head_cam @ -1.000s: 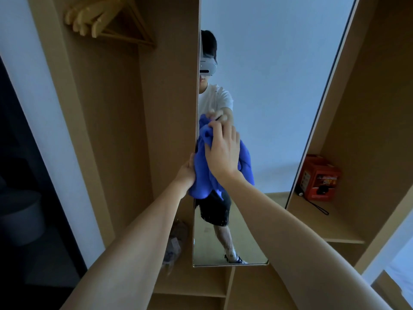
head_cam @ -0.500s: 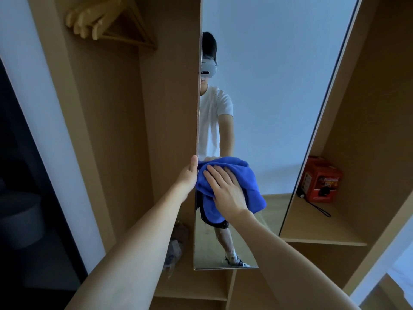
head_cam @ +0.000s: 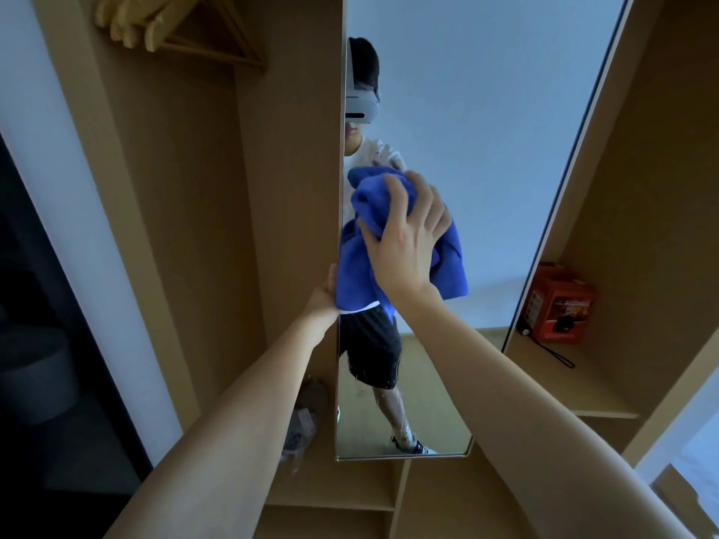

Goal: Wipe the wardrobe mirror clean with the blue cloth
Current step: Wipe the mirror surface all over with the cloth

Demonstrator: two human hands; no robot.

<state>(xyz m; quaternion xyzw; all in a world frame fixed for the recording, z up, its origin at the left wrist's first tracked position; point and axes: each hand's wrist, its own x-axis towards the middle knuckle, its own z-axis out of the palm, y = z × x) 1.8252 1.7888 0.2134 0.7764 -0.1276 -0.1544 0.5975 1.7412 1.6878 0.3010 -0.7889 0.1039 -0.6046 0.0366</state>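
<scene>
A tall wardrobe mirror [head_cam: 486,130] on an open door fills the middle of the view and reflects a person in a white shirt and dark shorts. The bunched blue cloth [head_cam: 451,262] lies against the glass near its left edge at mid height. My right hand [head_cam: 404,243] presses flat on the cloth with fingers spread. My left hand [head_cam: 323,297] grips the mirror door's left edge just below the cloth, its fingers hidden behind the edge. Small specks show on the lower glass.
Wooden hangers [head_cam: 163,29] hang at the top left inside the wardrobe. An orange box [head_cam: 560,305] with a black strap sits on the right shelf [head_cam: 572,387]. A crumpled bag [head_cam: 303,418] lies on the lower left shelf. A dark doorway lies far left.
My right hand has carried the cloth down the glass and then back up along the mirror's left side. My left hand has stayed on the door's edge.
</scene>
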